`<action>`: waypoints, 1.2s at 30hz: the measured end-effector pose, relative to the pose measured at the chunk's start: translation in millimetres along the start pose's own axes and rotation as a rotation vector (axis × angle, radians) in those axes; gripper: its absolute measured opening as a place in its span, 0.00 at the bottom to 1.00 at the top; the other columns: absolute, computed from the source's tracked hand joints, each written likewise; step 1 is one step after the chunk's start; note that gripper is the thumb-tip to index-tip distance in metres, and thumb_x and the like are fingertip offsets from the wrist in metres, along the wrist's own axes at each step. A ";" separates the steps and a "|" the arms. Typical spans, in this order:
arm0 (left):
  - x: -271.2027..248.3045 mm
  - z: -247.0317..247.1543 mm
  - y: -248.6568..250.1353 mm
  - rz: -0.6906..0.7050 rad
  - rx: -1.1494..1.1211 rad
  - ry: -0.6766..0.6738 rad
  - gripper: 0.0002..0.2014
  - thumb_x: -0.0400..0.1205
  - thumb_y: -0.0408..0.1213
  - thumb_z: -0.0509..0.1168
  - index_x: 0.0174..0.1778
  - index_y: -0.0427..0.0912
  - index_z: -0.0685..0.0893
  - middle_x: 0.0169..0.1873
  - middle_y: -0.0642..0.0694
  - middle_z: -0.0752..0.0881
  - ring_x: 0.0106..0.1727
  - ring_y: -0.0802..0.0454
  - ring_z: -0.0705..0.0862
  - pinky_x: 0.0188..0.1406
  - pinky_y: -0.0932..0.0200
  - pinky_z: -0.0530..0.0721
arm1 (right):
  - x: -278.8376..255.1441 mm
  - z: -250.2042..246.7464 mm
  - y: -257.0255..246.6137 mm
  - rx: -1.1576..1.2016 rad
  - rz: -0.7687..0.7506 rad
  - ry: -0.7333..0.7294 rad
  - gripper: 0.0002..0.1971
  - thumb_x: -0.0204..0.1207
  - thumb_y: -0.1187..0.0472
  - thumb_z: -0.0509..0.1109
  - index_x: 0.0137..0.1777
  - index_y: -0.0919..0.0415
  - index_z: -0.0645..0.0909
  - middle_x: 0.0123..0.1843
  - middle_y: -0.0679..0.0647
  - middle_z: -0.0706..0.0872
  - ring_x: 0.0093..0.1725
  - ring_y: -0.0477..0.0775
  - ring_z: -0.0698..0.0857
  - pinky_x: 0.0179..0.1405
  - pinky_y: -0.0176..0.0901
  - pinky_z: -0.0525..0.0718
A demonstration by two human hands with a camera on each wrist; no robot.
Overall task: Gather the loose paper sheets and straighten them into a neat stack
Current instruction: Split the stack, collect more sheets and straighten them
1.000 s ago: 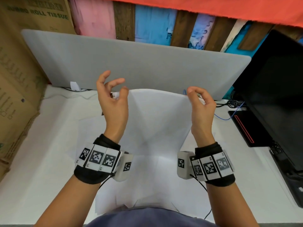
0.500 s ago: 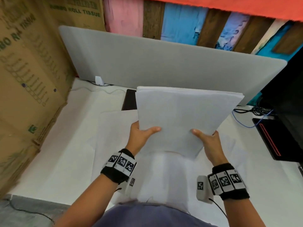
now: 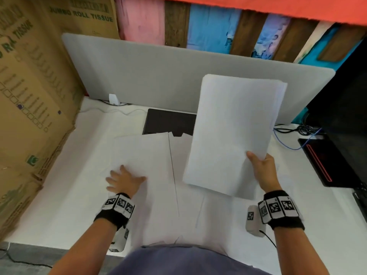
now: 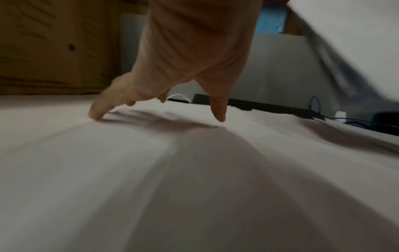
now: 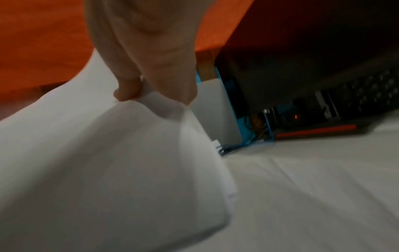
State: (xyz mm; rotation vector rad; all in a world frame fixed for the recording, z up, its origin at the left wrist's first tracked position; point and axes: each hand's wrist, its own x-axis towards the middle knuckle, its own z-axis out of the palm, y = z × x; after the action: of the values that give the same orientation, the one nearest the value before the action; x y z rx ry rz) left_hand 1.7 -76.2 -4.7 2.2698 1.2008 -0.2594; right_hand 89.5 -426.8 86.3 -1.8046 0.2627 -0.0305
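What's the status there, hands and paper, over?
Right hand grips lifted white paper stack. Left hand spread flat on loose white sheets on desk. Nothing blocking.

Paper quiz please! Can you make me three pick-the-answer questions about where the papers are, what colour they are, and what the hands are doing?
1. Where is the paper stack?
A. Lifted above the desk
B. Inside the cardboard box
C. On the floor

2. What colour are the loose sheets?
A. Yellow
B. White
C. Green

3. What is the left hand doing?
A. Making a fist
B. Holding a pen
C. Resting spread on the loose sheets

Answers: 1 A, the right hand grips its lower corner in the air. 2 B, every sheet looks plain white. 3 C, the left wrist view shows fingertips touching paper.
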 end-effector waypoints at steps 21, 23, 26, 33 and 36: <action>-12.3 20.8 24.7 -0.153 -0.352 -0.050 0.57 0.70 0.42 0.76 0.80 0.38 0.38 0.78 0.30 0.53 0.77 0.31 0.59 0.75 0.37 0.63 | -9.6 -11.1 1.3 0.021 0.073 0.069 0.16 0.78 0.63 0.68 0.63 0.71 0.78 0.50 0.61 0.82 0.46 0.60 0.81 0.35 0.40 0.78; -9.2 21.3 30.2 -0.122 -0.414 -0.080 0.54 0.71 0.41 0.76 0.80 0.36 0.41 0.78 0.29 0.56 0.77 0.31 0.60 0.74 0.37 0.65 | -10.3 -12.5 1.8 0.025 0.070 0.069 0.17 0.78 0.64 0.68 0.63 0.71 0.78 0.50 0.61 0.82 0.43 0.58 0.81 0.35 0.39 0.78; -11.3 21.0 31.9 -0.243 -0.359 0.004 0.54 0.69 0.50 0.75 0.80 0.38 0.46 0.80 0.33 0.49 0.80 0.34 0.51 0.78 0.37 0.54 | -9.9 -14.0 2.5 0.033 0.068 0.075 0.17 0.78 0.64 0.68 0.64 0.72 0.77 0.50 0.61 0.82 0.46 0.59 0.81 0.35 0.39 0.78; -8.7 22.9 23.1 -0.344 -0.704 0.115 0.54 0.72 0.41 0.74 0.81 0.38 0.39 0.79 0.33 0.57 0.77 0.35 0.64 0.77 0.41 0.62 | -6.7 -15.0 2.2 0.041 0.073 0.081 0.18 0.78 0.63 0.68 0.65 0.71 0.77 0.50 0.60 0.82 0.39 0.53 0.80 0.35 0.39 0.78; -11.8 26.5 18.8 -0.066 -0.579 0.110 0.37 0.76 0.37 0.69 0.78 0.37 0.59 0.72 0.34 0.73 0.70 0.34 0.72 0.69 0.40 0.72 | -6.4 -11.3 2.5 0.026 0.082 0.069 0.18 0.77 0.63 0.68 0.65 0.70 0.76 0.47 0.59 0.82 0.42 0.57 0.81 0.36 0.40 0.79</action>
State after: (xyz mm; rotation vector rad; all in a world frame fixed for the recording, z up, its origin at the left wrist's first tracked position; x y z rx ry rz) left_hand 12.2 -107.5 -14.6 1.7574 1.2147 0.1759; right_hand 81.0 -436.9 87.5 -1.7676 0.3842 -0.0382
